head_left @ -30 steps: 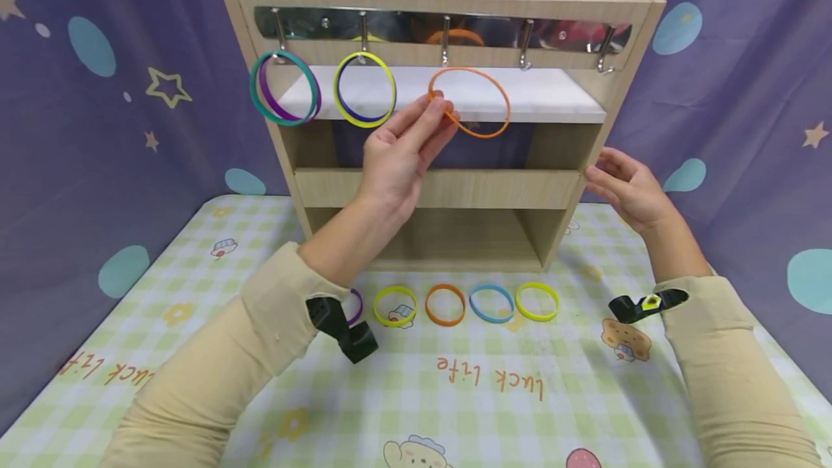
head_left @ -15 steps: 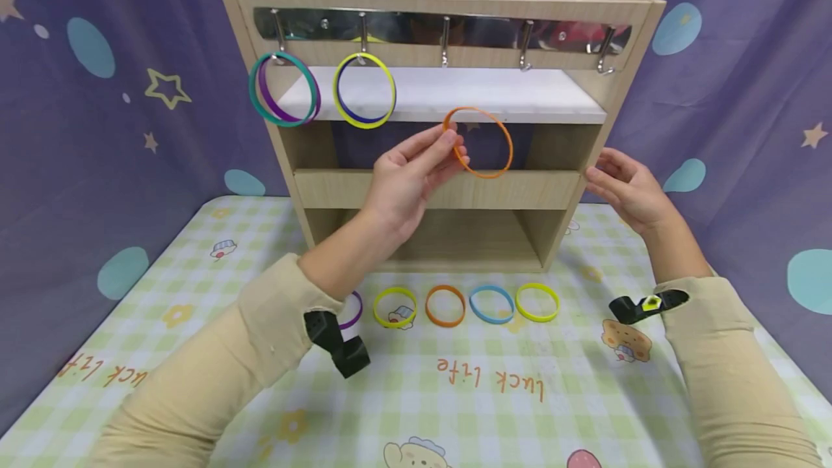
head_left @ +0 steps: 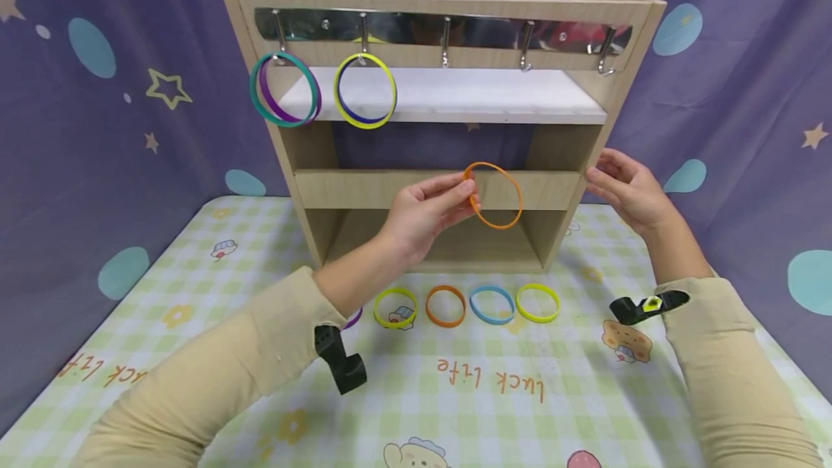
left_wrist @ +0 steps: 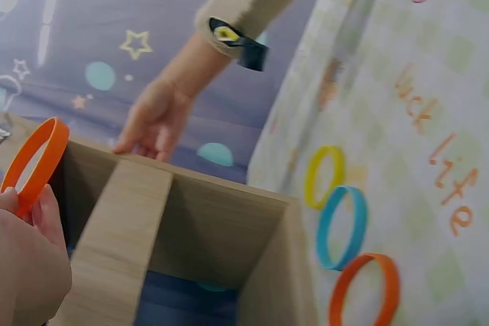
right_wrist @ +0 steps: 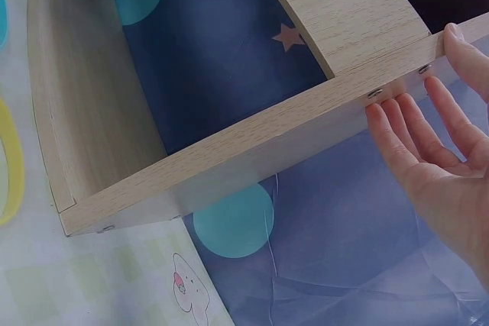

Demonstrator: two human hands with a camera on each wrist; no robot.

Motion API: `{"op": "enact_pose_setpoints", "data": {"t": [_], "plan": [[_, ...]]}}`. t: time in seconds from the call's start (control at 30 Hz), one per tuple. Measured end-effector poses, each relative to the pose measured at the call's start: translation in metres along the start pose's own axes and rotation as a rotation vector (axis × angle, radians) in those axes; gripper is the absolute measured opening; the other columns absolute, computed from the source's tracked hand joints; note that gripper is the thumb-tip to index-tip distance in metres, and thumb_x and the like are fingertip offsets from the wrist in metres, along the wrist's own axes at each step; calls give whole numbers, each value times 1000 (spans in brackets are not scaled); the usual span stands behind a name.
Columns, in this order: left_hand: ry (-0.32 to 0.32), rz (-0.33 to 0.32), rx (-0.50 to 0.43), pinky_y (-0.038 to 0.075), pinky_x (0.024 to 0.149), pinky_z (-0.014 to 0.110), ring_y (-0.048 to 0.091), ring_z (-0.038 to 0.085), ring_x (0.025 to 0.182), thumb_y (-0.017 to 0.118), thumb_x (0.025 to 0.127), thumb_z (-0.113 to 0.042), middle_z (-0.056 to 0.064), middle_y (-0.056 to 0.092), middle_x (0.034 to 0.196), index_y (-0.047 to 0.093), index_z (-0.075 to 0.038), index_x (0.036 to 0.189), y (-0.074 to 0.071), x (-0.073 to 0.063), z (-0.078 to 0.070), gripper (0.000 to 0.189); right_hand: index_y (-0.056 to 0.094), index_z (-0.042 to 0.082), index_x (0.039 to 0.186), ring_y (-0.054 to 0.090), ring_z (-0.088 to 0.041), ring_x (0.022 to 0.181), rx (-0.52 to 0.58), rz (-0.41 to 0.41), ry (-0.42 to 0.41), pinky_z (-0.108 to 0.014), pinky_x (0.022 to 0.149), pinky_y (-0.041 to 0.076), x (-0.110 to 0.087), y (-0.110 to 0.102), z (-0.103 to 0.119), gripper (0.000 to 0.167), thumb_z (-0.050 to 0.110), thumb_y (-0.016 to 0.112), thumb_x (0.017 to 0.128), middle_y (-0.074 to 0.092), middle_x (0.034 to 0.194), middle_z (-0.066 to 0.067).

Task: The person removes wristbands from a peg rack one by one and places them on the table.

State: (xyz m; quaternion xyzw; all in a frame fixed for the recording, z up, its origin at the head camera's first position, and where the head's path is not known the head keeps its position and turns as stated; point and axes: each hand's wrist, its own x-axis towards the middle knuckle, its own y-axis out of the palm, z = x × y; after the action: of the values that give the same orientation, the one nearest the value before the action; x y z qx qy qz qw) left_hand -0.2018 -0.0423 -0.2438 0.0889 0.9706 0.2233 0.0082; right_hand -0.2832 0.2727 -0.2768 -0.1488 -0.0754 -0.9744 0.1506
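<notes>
My left hand (head_left: pixel 425 215) pinches an orange wristband (head_left: pixel 518 197) between thumb and fingers, in front of the shelf's middle crossbar. The band hangs off to the right of the fingertips and also shows at the left edge of the left wrist view. My right hand (head_left: pixel 627 190) touches the right side panel of the wooden shelf (head_left: pixel 591 154); in the right wrist view the thumb is at the front edge and the fingertips lie on the outer face. A teal wristband (head_left: pixel 317 92) and a purple one hang on the leftmost hook, a yellow wristband (head_left: pixel 393 92) and a dark blue one on the second.
The metal hook rail (head_left: pixel 409 27) has bare hooks at the middle and right. On the checkered tablecloth before the shelf lie a yellow band (head_left: pixel 375 309), an orange band (head_left: pixel 445 323), a blue band (head_left: pixel 492 321), another yellow band (head_left: pixel 538 318) and a purple band (head_left: pixel 354 319), partly hidden by my left arm.
My left hand has come down with the orange wristband and slightly to the right, from by the middle hook to the crossbar. My right hand has stayed at the side panel.
</notes>
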Motion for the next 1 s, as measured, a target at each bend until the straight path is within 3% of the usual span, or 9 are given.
{"op": "enact_pose_setpoints", "data": {"t": [0.13, 0.43, 0.6, 0.7, 1.0], "plan": [[-63, -28, 61, 60, 89, 32, 70, 10, 72, 64, 90, -1, -1, 72, 78, 63, 6, 119, -2, -1, 12, 30, 63, 15, 114, 62, -6, 94, 6, 2, -6, -16, 82, 57, -1, 0, -1, 27, -1, 54, 94, 65, 103, 5], [-174, -54, 119, 60, 88, 33, 69, 10, 71, 65, 88, 2, 3, 70, 80, 63, 8, 118, -8, -1, 37, 31, 61, 16, 116, 62, -6, 95, -2, 2, 0, -16, 82, 57, 0, 0, -1, 28, -1, 54, 95, 65, 105, 5], [-237, -64, 168, 60, 90, 32, 70, 10, 73, 67, 87, -1, 12, 74, 94, 66, 5, 116, -9, -3, 47, 29, 61, 15, 116, 62, -6, 96, -3, 6, -2, -15, 82, 56, 0, 1, 0, 28, 0, 54, 95, 65, 105, 5], [-281, -60, 198, 60, 86, 30, 71, 11, 75, 68, 87, -3, 18, 72, 107, 68, 3, 113, -9, -3, 53, 27, 61, 15, 116, 62, -6, 96, 1, 7, -7, -15, 82, 56, 0, 2, 0, 27, -1, 54, 95, 65, 105, 5], [-419, 8, 269, 62, 74, 21, 69, 8, 66, 65, 90, -3, 24, 67, 116, 66, 6, 114, -7, -4, 80, 26, 62, 15, 114, 63, -6, 95, 16, 0, -9, -15, 81, 57, 0, 3, 0, 27, -1, 54, 94, 66, 104, 4]]}}
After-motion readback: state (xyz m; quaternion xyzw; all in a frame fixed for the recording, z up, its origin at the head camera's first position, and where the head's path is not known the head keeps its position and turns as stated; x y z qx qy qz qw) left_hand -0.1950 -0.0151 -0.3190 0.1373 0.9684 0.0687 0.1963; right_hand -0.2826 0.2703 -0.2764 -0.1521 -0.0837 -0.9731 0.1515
